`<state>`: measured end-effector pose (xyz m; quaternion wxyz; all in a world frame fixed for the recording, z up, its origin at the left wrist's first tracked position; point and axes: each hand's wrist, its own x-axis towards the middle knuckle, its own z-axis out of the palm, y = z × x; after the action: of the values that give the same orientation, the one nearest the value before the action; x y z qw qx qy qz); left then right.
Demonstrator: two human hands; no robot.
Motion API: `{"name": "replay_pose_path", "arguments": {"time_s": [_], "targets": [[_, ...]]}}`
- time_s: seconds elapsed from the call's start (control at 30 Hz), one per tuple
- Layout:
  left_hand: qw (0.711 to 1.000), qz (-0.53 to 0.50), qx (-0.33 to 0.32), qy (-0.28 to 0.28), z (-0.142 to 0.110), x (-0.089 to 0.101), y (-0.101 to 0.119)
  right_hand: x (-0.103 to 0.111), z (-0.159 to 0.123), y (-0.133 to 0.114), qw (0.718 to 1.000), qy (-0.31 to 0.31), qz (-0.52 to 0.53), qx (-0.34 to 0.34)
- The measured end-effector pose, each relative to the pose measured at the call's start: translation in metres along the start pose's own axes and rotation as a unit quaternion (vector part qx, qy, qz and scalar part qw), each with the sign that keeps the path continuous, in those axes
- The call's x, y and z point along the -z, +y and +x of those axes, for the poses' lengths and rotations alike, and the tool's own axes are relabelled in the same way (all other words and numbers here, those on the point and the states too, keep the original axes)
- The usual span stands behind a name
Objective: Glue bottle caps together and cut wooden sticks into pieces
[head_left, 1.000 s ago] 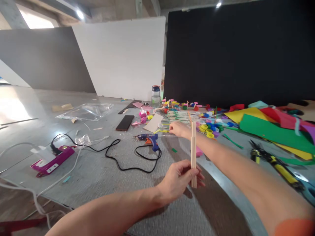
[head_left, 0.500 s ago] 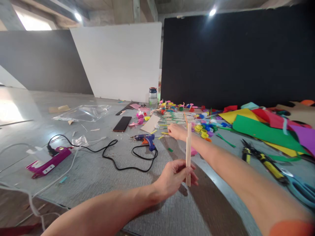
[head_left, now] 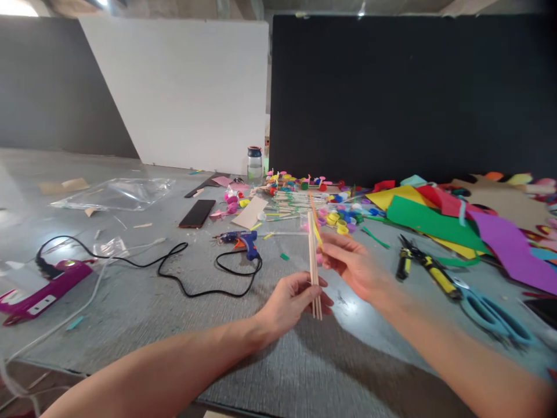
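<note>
Several thin wooden sticks (head_left: 314,267) stand nearly upright in a bundle, pinched near their lower ends by my left hand (head_left: 293,302). Just right of them, my right hand (head_left: 348,261) is closed, its fingertips pinching a narrow yellow strip (head_left: 318,237) beside the sticks. Whether the strip touches the sticks I cannot tell. A blue glue gun (head_left: 246,241) lies on the table to the left of my hands, its black cord looped in front of it.
Behind my hands lies a pile of colourful bottle caps (head_left: 337,220) and sticks. Coloured sheets (head_left: 435,223), pliers (head_left: 429,270) and blue scissors (head_left: 491,313) are at right. A phone (head_left: 197,213), a bottle (head_left: 255,165) and a purple power strip (head_left: 47,293) are left.
My right hand has drawn back from the scattered pieces toward the sticks, now with a yellow strip in its fingers. My left hand still holds the sticks. The view has shifted right and down.
</note>
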<state>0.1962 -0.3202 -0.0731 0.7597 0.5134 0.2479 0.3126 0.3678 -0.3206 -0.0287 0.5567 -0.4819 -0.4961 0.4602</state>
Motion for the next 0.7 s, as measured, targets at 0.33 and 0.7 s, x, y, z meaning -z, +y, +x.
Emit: {"name": "replay_pose_path", "arguments": {"time_s": [0.33,0.7], "targets": [[0.996,0.07,0.01,-0.059,0.0,0.003,0.0,-0.005,-0.013,0.008,0.991,-0.039,0.12,-0.039],[0.996,0.043,0.053,-0.057,0.001,0.004,0.001,-0.003,-0.014,0.009,0.99,-0.004,0.136,-0.025]]}}
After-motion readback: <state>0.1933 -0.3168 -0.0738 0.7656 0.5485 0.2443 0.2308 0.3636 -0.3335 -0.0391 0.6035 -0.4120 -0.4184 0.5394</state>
